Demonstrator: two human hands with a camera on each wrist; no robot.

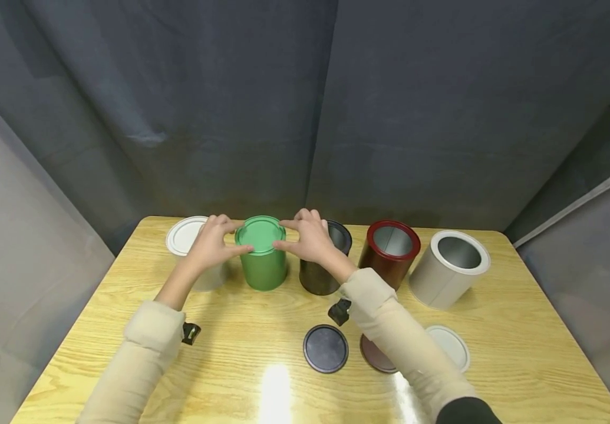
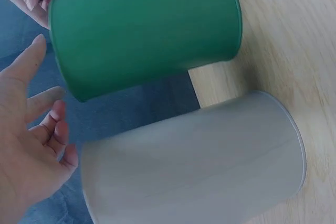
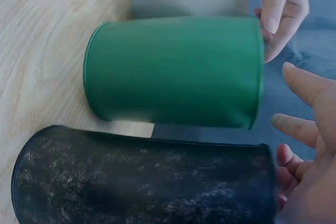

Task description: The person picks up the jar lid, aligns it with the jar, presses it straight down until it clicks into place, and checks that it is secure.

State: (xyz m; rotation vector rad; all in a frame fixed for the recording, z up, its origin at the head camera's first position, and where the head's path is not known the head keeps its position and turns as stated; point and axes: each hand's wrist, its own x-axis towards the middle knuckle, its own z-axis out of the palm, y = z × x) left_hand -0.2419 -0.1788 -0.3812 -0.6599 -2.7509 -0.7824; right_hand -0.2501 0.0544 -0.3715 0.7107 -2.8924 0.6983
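Observation:
A green can (image 1: 265, 271) stands upright with a green lid (image 1: 261, 234) over its top. My left hand (image 1: 213, 240) is at the left side of the lid, thumb and index finger spread along its rim. On the opposite side my right hand (image 1: 311, 237) mirrors it, thumb toward the front and index finger behind. In the left wrist view, the left thumb and fingertips (image 2: 38, 39) come right up to the top edge of the green can. The right wrist view shows the right hand (image 3: 315, 124) beside that same end, its other fingers loosely bent near the black can (image 3: 147, 177).
Left of the green can stands a white can with a white lid (image 1: 185, 235). To the right are open black, dark red (image 1: 389, 259) and white (image 1: 442, 277) cans. A black lid (image 1: 326, 348), a dark red lid (image 1: 376, 353) and a white lid (image 1: 449, 344) lie in front.

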